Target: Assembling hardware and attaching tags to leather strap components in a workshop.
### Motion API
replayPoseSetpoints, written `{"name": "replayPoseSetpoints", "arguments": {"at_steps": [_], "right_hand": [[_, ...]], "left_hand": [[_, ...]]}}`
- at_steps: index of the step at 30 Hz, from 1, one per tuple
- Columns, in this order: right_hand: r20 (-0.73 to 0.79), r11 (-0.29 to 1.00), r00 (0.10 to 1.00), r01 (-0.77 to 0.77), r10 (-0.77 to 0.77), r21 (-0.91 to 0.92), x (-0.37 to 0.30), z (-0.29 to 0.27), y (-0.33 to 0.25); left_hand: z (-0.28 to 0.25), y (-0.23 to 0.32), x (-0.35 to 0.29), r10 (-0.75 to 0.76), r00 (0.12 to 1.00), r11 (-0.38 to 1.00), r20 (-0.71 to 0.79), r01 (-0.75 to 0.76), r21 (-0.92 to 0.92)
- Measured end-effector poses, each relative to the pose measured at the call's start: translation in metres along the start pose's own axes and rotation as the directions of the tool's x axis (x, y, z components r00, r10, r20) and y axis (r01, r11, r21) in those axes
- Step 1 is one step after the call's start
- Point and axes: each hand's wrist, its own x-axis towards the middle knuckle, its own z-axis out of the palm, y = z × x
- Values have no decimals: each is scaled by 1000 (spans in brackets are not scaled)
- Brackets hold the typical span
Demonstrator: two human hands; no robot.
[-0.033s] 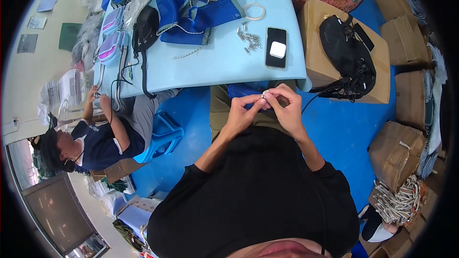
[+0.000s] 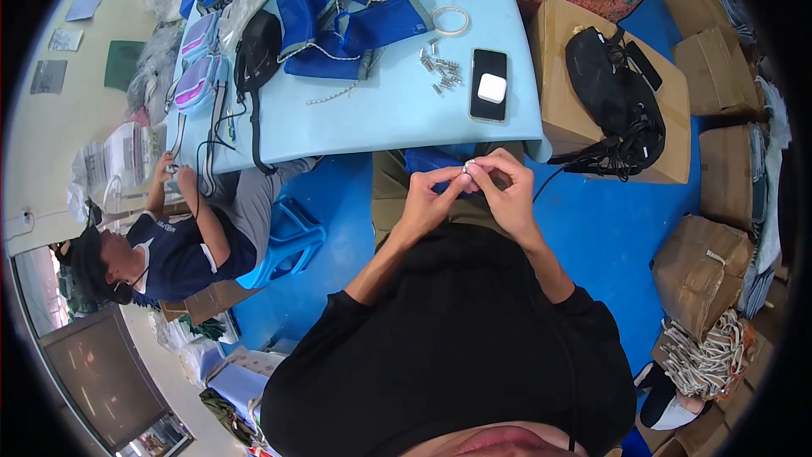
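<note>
Just off the table's near edge, above my lap, my left hand (image 2: 432,196) and my right hand (image 2: 506,191) meet fingertip to fingertip. Both pinch one small silvery piece (image 2: 468,167), mostly hidden by the fingers; its exact kind is too small to tell. Beneath the hands a blue piece of cloth (image 2: 430,160) lies in my lap, partly under the table. On the table, ahead of my hands, lies a loose group of small silvery metal cylinders (image 2: 446,73). Beside them is a phone (image 2: 488,107) with a white rounded case (image 2: 492,88) on top.
Blue mesh bags (image 2: 338,25) with speckled cord cover the table's far part, near a roll of tape (image 2: 450,21). A black pouch (image 2: 256,51) lies to the left. At right, a carton (image 2: 554,59) bears a black bag (image 2: 611,85). A co-worker (image 2: 199,241) sits at left.
</note>
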Motion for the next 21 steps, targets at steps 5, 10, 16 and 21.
{"name": "replayPoseSetpoints", "arguments": {"at_steps": [5,10,16,21], "right_hand": [[8,992,999,50,-49,-113,-2,1,0],[30,946,991,135,-132,-295,-3,6,-3],[2,927,991,125,-133,-352,-7,8,2],[-54,918,980,159,-191,-362,-8,6,3]], "left_hand": [[1,-1,-1,66,998,993,-6,-65,94],[4,1,-2,83,995,986,-54,-74,149],[1,-9,1,198,979,956,-47,-182,231],[-1,2,2,181,984,950,5,-176,256]]}}
